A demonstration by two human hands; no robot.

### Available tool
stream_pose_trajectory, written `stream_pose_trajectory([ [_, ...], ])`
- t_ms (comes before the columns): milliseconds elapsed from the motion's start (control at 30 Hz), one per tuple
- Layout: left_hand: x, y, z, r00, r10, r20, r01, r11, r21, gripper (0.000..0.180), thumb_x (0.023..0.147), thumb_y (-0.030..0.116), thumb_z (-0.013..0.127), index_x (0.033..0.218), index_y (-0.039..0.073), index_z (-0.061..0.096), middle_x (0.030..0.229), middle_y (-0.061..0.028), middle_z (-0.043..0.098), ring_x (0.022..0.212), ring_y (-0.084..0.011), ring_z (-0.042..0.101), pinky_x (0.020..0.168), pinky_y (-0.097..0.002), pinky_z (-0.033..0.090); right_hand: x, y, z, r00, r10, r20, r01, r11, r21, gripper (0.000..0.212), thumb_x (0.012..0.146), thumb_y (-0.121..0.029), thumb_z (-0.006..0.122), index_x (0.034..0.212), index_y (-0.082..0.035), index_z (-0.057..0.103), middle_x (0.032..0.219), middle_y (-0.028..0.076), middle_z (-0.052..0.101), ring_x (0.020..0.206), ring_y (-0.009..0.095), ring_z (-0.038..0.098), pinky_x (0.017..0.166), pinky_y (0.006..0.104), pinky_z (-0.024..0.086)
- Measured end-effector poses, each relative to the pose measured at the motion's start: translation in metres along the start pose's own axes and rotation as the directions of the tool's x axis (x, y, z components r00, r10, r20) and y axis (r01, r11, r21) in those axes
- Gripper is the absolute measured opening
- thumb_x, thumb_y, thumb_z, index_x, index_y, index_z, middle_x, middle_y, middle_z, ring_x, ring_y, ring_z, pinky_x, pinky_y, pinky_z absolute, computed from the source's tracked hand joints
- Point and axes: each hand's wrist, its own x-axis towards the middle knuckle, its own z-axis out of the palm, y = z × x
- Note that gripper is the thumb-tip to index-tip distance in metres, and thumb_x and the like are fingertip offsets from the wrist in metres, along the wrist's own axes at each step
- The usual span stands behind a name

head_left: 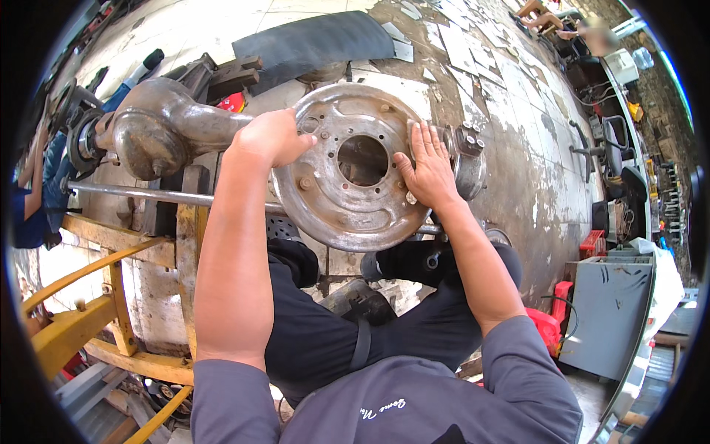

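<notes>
One axle housing (148, 129) lies far left. Centred before us is the brake backing plate (323, 174), probably heavy, rigid, slippery if greasy; we'd hold opposite rim edges. Our right hand (429, 169) lies flat near its right edge, thumb apart; our left hand (272, 138) meets its left rim, finger grip hidden, so we cannot tell.

The head camera, left one of a pair, looked steeply down and forward over the grey shirt (444, 392). The left hand (272, 138), right hand (430, 172) and round metal plate (316, 177) were near it; the floor (521, 196) reached farther, bending toward the view's rim.
</notes>
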Motion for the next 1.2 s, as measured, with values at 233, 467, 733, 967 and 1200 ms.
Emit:
stream_pose_trajectory([
  [233, 0.002, 0.005, 0.004, 1.0, 0.007, -0.009, -0.007, 1.0, 0.029, 0.06, 0.095, 0.042, 0.065, 0.136, 0.0, 0.056, 0.126, -0.0235, 0.066, 0.121, -0.0362, 0.062, 0.103, -0.0446, 0.048, -0.011, -0.008, -0.003, 0.998, 0.047, 0.04, -0.046, 0.998, -0.036, 0.081, 0.102, -0.06, 0.039, 0.159, -0.004, 0.025, 0.165, 0.02, 0.025, 0.154, 0.036, 0.021, 0.123, 0.0533, 0.018],
  [467, 0.004, 0.001, 0.004, 1.0, 0.022, -0.013, -0.021, 0.999, 0.049, 0.064, 0.094, 0.043, 0.066, 0.14, -0.001, 0.053, 0.128, -0.0241, 0.065, 0.122, -0.0363, 0.061, 0.104, -0.0443, 0.048, -0.02, -0.004, 0.005, 1.0, 0.002, 0.024, -0.001, 0.999, -0.041, 0.077, 0.104, -0.056, 0.04, 0.159, -0.005, 0.026, 0.165, 0.021, 0.025, 0.154, 0.038, 0.02, 0.123, 0.0565, 0.018],
  [733, 0.001, 0.001, 0.007, 1.0, 0.015, -0.021, -0.014, 0.999, 0.032, 0.062, 0.095, 0.041, 0.065, 0.141, 0.002, 0.053, 0.127, -0.0244, 0.066, 0.121, -0.0371, 0.062, 0.104, -0.0445, 0.047, -0.048, -0.013, -0.014, 0.991, 0.024, 0.129, -0.032, 0.997, 0.063, 0.075, 0.104, -0.048, 0.047, 0.156, 0.002, 0.028, 0.163, 0.025, 0.025, 0.153, 0.042, 0.019, 0.121, 0.0579, 0.022],
  [967, 0.005, 0.002, 0.007, 0.999, 0.046, 0.0, -0.046, 0.999, 0.02, 0.058, 0.094, 0.044, 0.065, 0.13, -0.002, 0.06, 0.125, -0.0221, 0.067, 0.12, -0.0348, 0.063, 0.103, -0.0451, 0.049, -0.072, -0.016, -0.007, 0.996, 0.066, 0.054, -0.072, 0.99, 0.122, 0.073, 0.105, -0.047, 0.044, 0.154, 0.005, 0.03, 0.163, 0.028, 0.024, 0.152, 0.044, 0.019, 0.122, 0.056, 0.02],
  [1200, 0.003, -0.002, 0.009, 0.999, 0.053, -0.011, -0.052, 0.997, 0.065, 0.06, 0.094, 0.04, 0.065, 0.141, 0.005, 0.055, 0.128, -0.0243, 0.066, 0.121, -0.0374, 0.062, 0.104, -0.0437, 0.047, -0.091, -0.025, -0.018, 0.991, 0.11, 0.08, -0.132, 0.908, 0.397, 0.064, 0.106, -0.042, 0.044, 0.152, 0.001, 0.033, 0.161, 0.029, 0.026, 0.152, 0.044, 0.019, 0.123, 0.052, 0.02],
])
